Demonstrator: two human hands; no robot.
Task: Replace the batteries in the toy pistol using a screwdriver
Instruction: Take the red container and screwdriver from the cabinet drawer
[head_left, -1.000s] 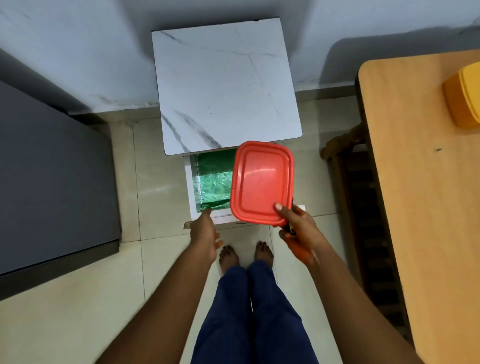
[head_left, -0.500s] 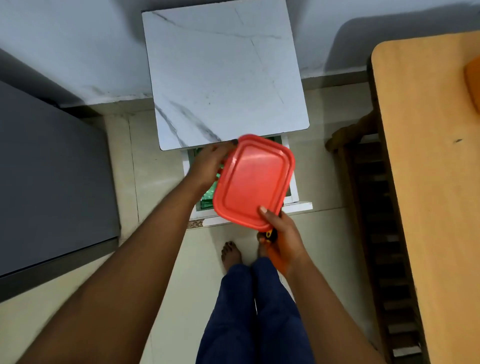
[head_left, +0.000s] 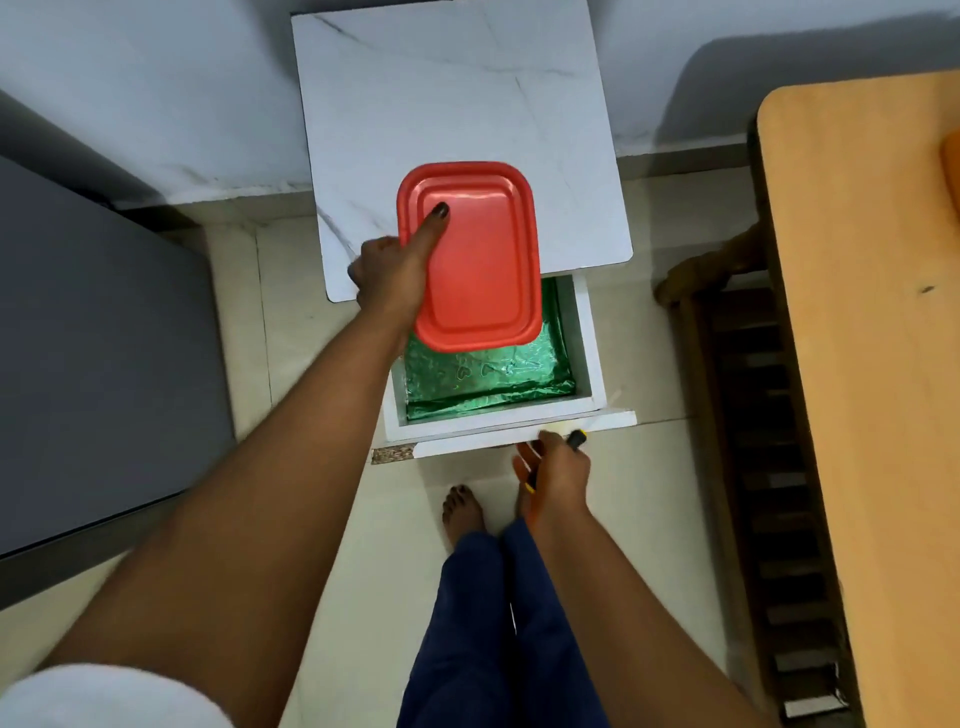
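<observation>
A red plastic box with its lid on (head_left: 475, 260) is held by my left hand (head_left: 395, 265), thumb on the lid, above the front of the white marble-top side table (head_left: 441, 104) and its pulled-out drawer (head_left: 584, 353). The drawer is lined with shiny green paper (head_left: 488, 376). My right hand (head_left: 553, 467) is at the drawer's front panel (head_left: 519, 434), closed around a screwdriver with a black and yellow handle (head_left: 575, 439); only the handle's ends show. No toy pistol is in view.
A wooden table (head_left: 872, 364) runs along the right with an orange thing (head_left: 951, 166) at its edge. A dark wooden chair (head_left: 753, 467) stands beside it. A dark grey cabinet (head_left: 93, 364) is on the left. My bare feet (head_left: 462, 512) stand on the tiled floor.
The red box passed from my right hand to my left and moved up over the table top. My right hand dropped to the drawer front, still holding the screwdriver.
</observation>
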